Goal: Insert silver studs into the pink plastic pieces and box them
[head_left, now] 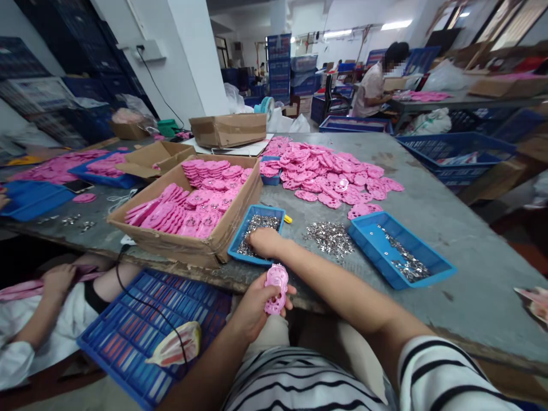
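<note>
My left hand (257,305) holds a pink plastic piece (276,288) with cut-outs, the thumb pressed over its face, just off the table's front edge. Inside a small blue tray (280,220) of tiny metal parts (266,222) is my right hand (264,242), its fingertips down among them and hidden, so what they hold cannot be made out. A loose heap of the same silvery parts (329,238) lies on the table to the right. Beyond it, a second blue tray (363,237) contains more metal bits (406,264).
A cardboard box (205,251) full of stacked pink pieces stands left of the small tray. A large pink pile (325,168) covers the table behind. At the left sits a co-worker (51,308); another person (372,85) works farther back. A blue crate (145,342) is below the edge.
</note>
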A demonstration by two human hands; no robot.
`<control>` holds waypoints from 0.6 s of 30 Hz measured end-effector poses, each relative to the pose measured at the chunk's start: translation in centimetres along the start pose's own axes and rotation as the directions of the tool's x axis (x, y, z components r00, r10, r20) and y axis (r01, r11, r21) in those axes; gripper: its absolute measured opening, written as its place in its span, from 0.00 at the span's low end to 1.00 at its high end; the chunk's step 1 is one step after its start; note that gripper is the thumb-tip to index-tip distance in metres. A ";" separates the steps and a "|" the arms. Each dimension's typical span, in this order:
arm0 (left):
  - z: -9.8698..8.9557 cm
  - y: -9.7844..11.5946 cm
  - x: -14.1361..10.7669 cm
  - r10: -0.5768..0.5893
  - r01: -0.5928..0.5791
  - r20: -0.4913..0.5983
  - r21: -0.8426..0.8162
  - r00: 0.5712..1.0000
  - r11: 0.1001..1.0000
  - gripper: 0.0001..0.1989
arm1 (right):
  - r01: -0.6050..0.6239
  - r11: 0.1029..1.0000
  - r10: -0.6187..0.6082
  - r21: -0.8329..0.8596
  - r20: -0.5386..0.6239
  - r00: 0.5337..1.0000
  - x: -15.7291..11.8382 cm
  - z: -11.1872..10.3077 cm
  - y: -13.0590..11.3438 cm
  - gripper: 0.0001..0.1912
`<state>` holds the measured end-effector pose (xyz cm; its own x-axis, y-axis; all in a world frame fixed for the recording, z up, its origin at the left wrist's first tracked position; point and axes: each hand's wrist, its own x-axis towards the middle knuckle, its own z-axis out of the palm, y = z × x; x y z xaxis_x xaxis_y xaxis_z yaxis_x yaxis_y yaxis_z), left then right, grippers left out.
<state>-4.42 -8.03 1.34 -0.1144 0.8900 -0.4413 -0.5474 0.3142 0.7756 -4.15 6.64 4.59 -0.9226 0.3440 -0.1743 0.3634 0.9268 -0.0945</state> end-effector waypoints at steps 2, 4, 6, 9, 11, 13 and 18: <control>0.1 -0.1 0.1 0.005 -0.005 -0.003 0.005 1.000 1.000 0.20 | -0.007 1.000 0.007 0.012 -0.018 1.000 -0.1 0.0 0.0 0.15; 0.3 -0.2 0.2 0.012 -0.012 0.008 0.012 1.000 1.000 0.19 | -0.021 0.999 0.022 0.029 -0.038 0.999 -0.3 -0.1 0.0 0.15; 0.6 -0.3 0.3 0.017 -0.017 0.024 0.017 1.000 1.000 0.18 | -0.040 0.998 0.043 0.051 -0.053 0.998 -0.4 -0.2 0.1 0.15; 0.9 -0.3 0.6 0.020 -0.020 0.034 0.021 0.999 1.000 0.19 | -0.073 0.994 0.079 0.087 -0.072 0.994 -0.5 -0.3 0.2 0.15; 1.0 -0.4 0.7 0.020 -0.021 0.036 0.026 0.999 0.999 0.21 | -0.090 0.989 0.100 0.115 -0.091 0.991 -0.6 -0.3 0.3 0.15; 1.1 -0.5 0.8 0.021 -0.022 0.032 0.032 0.999 0.999 0.22 | -0.094 0.985 0.110 0.144 -0.111 0.988 -0.6 -0.3 0.4 0.16; 1.1 -0.6 1.0 0.015 -0.016 0.020 0.042 1.000 0.999 0.23 | -0.065 0.977 0.094 0.205 -0.135 0.986 -0.6 -0.3 0.6 0.13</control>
<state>-3.29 -6.95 0.97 -0.1057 0.9011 -0.4205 -0.5106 0.3137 0.8006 -3.46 7.04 4.89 -0.8932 0.4470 -0.0487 0.4416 0.8517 -0.2821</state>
